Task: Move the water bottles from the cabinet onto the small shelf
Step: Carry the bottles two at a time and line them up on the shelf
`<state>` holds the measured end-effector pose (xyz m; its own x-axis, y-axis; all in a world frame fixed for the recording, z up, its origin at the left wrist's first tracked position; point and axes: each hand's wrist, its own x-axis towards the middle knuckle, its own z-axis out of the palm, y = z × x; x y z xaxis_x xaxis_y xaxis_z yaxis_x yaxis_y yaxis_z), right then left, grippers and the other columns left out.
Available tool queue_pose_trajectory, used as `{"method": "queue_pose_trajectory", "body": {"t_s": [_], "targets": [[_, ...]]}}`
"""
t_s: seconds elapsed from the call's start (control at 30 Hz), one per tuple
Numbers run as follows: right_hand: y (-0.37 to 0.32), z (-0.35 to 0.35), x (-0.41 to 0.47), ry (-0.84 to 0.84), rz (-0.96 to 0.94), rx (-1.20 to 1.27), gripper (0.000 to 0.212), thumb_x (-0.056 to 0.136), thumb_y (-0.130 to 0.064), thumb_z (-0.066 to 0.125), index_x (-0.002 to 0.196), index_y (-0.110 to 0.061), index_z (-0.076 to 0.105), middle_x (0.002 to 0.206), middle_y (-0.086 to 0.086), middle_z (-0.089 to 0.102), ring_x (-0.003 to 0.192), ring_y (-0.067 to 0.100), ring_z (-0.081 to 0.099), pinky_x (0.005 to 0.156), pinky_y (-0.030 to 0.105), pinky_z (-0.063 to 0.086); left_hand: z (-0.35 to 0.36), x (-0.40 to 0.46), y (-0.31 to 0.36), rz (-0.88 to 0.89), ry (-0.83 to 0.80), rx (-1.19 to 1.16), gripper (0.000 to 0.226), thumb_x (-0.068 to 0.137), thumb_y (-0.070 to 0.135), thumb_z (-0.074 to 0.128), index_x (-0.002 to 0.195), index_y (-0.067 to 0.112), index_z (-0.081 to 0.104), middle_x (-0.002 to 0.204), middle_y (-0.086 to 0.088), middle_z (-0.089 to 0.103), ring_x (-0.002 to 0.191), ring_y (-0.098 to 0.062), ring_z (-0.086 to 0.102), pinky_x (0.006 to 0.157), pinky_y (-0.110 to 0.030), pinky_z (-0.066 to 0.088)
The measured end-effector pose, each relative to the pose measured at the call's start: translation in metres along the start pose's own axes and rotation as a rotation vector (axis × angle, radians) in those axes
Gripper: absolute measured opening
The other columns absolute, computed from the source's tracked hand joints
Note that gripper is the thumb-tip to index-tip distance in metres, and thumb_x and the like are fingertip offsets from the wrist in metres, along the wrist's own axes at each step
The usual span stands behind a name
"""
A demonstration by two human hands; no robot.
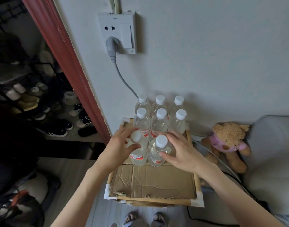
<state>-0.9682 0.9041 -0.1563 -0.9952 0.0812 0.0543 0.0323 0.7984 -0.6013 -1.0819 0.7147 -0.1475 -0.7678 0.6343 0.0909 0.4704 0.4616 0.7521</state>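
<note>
In the head view, each hand's fingers wrap one upright bottle in the near row on the small shelf (153,184): left hand (119,148) on the left bottle (138,151), right hand (181,149) on the right bottle (158,149), with six standing behind.

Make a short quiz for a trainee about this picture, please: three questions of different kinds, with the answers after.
1. True or false: the teddy bear sits to the left of the shelf.
2. How many water bottles stand on the shelf, counting the two at the hands?
3. Multiple choice: what covers the top of the shelf? A) a towel B) cardboard C) glass

Key
1. False. It sits to the right, by the wall.
2. Eight: six in two rows at the back, one at the left hand and one at the right hand.
3. B.
</note>
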Motion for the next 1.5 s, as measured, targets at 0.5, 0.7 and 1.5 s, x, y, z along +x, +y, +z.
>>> {"method": "queue_pose_trajectory", "body": {"t_s": [0.5, 0.7, 1.5], "targets": [[0.017, 0.052, -0.019, 0.21, 0.237, 0.226, 0.067, 0.077, -0.074, 0.029, 0.135, -0.04, 0.024, 0.135, -0.012, 0.036, 0.097, 0.004, 0.056, 0.078, 0.03, 0.054, 0.014, -0.017, -0.022, -0.074, 0.104, -0.198, 0.057, 0.074, 0.026, 0.072, 0.125, 0.026, 0.049, 0.126, 0.012, 0.046, 0.118, -0.008, 0.045, 0.103, -0.03, 0.037], [0.027, 0.074, -0.035, -0.026, 0.455, 0.417, 0.09, 0.07, -0.061, 0.057, 0.141, -0.038, 0.006, 0.149, -0.008, 0.025, 0.118, 0.007, 0.046, 0.085, 0.011, 0.037, 0.036, -0.033, -0.051, -0.202, -0.026, -0.448, 0.083, 0.073, 0.034, 0.072, 0.139, 0.039, 0.022, 0.142, 0.01, 0.037, 0.129, -0.003, 0.036, 0.108, -0.035, 0.033], [0.046, 0.097, 0.011, 0.064, 0.567, 0.589, 0.058, 0.077, -0.022, 0.07, 0.127, -0.019, 0.041, 0.115, -0.009, 0.055, 0.11, 0.008, 0.052, 0.093, 0.024, 0.037, 0.092, -0.024, -0.058, -0.479, 0.108, -0.45, 0.047, 0.083, 0.014, 0.061, 0.126, 0.023, 0.046, 0.118, 0.001, 0.063, 0.114, -0.011, 0.054, 0.098, -0.029, 0.042]]}}
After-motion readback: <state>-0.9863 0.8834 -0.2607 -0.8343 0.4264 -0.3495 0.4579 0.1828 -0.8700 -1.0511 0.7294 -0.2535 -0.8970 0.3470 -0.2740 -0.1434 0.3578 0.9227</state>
